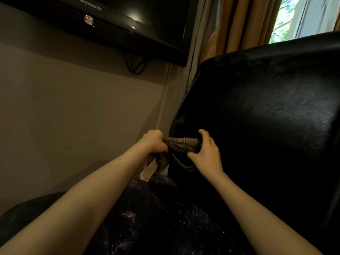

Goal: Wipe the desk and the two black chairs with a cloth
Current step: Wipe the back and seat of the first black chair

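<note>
Black, faintly shiny upholstery fills the right half of my view: this is the back of a black chair [266, 116], tilted and seen from close up, its rounded left edge running down toward the middle of the frame. At that edge I see the cloth [181, 144], a grey-brown rag bunched into a short roll and stretched sideways between my two hands, lying against or just in front of the chair's edge; I cannot tell whether it actually touches. My left hand [154, 141] is clenched in a fist around the left end of the roll, knuckles up, and a loose, paler tail of the rag hangs below that fist. My right hand [206, 151] grasps the other end, fingers curled over the top and thumb underneath, set in front of the dark chair back. Both forearms are bare and reach in from the bottom corners.

Below the hands there is a dark speckled surface [156, 218]; whether it is a seat or clothing I cannot tell. To the left stands a plain grey-beige wall [73, 98], with a black television [128, 24] mounted high on it and cables [135, 65] looping under its lower edge. Behind the chair hangs a tan curtain [239, 24], and a bright window [287, 15] shows at the top right.
</note>
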`<state>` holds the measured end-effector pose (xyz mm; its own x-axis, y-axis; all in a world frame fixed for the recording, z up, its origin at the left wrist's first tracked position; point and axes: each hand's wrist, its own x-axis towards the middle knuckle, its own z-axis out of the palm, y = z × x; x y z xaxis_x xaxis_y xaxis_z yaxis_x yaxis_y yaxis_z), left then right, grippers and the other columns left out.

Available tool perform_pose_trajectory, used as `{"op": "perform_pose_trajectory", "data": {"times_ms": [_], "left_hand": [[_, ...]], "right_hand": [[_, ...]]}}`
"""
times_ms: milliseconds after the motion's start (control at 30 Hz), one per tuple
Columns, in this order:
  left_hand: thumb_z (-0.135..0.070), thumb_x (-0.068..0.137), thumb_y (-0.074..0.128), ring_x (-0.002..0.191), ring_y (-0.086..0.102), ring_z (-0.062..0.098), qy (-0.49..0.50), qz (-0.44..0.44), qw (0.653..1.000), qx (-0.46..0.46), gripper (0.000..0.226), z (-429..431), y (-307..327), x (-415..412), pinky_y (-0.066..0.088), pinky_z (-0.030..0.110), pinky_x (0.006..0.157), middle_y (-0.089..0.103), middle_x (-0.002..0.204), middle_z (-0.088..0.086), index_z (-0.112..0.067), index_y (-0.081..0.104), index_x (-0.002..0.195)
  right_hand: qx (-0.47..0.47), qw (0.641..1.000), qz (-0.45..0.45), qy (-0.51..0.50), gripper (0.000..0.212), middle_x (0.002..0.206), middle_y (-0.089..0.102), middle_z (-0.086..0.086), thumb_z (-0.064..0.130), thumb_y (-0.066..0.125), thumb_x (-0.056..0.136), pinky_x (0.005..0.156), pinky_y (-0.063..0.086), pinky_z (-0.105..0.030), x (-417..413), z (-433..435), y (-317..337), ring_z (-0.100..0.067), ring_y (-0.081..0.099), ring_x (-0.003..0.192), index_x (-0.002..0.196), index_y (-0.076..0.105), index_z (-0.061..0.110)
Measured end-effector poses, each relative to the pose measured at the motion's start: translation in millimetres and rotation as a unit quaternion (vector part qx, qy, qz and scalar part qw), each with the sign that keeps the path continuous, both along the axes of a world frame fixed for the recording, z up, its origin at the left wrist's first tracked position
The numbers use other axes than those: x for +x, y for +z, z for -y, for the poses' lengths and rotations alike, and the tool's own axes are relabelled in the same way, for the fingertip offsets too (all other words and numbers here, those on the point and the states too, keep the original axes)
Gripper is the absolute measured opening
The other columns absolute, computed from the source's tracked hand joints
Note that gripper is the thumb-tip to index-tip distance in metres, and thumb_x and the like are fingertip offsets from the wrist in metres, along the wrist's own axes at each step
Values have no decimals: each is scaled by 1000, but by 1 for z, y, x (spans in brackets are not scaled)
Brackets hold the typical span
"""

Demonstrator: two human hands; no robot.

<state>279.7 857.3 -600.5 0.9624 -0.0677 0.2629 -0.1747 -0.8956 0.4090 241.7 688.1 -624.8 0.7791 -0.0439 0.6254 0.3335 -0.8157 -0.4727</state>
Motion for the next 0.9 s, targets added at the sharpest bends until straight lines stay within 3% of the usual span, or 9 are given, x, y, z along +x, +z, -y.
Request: {"op": "perform_pose_trajectory", "data": {"times_ms": [167, 333, 433, 500, 567, 600, 667, 800, 900], "left_hand": [[-17, 69, 69, 53, 55, 24, 18, -76, 968, -239, 16, -7, -2, 1, 41, 22, 42, 61, 71, 11, -5, 68, 79], [-5, 72, 65, 47, 51, 26, 21, -101, 908, -406, 8, -6, 0, 8, 41, 23, 34, 57, 67, 14, -1, 58, 68], [-4, 77, 63, 42, 52, 22, 19, -107, 886, -451, 9, -9, 2, 7, 39, 20, 30, 56, 63, 12, -1, 57, 72], [-4, 80, 61, 35, 51, 19, 3, -112, 876, -468, 5, -10, -1, 5, 40, 19, 31, 57, 63, 12, -2, 58, 76], [-7, 83, 60, 48, 60, 19, -33, -99, 878, -468, 11, -7, -7, 6, 48, 23, 41, 64, 73, 10, -6, 64, 92], [-9, 84, 60, 61, 64, 20, -62, -94, 877, -467, 22, -5, -9, 7, 54, 27, 50, 66, 82, 9, -9, 65, 105], [-4, 87, 56, 77, 65, 18, -134, -97, 861, -480, 38, -2, -8, 6, 57, 30, 62, 65, 93, 6, -13, 55, 125], [3, 83, 57, 93, 61, 14, -225, -149, 855, -444, 72, -12, 4, 2, 50, 33, 77, 64, 104, 0, -35, 30, 138], [-12, 86, 60, 109, 54, 16, -179, -137, 874, -431, 84, -17, 21, 9, 43, 37, 89, 56, 124, 2, -28, 8, 150]], "right_hand": [[120, 972, 123, -163, 51, 124, 43, -9, 26, 73, 77, 89, 41, -35, -2, -29, 5, -28, 46, 113, 117, 43, 14], [304, 947, 47, -93, 34, 118, 44, -7, 27, 67, 82, 80, 44, -32, 4, -58, 8, -26, 53, 101, 102, 43, 15], [376, 921, -62, -80, 63, 136, 33, -10, 42, 70, 78, 93, 46, -42, 13, -70, 17, -32, 47, 117, 126, 39, 15], [453, 877, -151, -54, 90, 144, 27, -13, 49, 75, 71, 96, 45, -45, 18, -80, 24, -36, 42, 124, 140, 27, 18], [530, 821, -214, 16, 118, 146, 29, -16, 49, 81, 63, 97, 45, -47, 25, -88, 30, -36, 44, 125, 149, 7, 18], [530, 815, -230, 41, 126, 145, 33, -17, 46, 83, 61, 97, 46, -47, 28, -90, 30, -36, 46, 123, 150, -1, 17], [458, 860, -222, 39, 125, 142, 39, -17, 39, 84, 62, 98, 45, -46, 36, -87, 31, -36, 49, 122, 150, -2, 14], [278, 952, -125, 2, 86, 144, 43, -9, 38, 71, 78, 101, 40, -37, 45, -70, 51, -30, 45, 128, 148, 24, 18], [48, 994, -42, -92, 58, 137, 49, -6, 39, 57, 88, 97, 40, -37, 50, -71, 78, -29, 46, 126, 140, 37, 22]]}}
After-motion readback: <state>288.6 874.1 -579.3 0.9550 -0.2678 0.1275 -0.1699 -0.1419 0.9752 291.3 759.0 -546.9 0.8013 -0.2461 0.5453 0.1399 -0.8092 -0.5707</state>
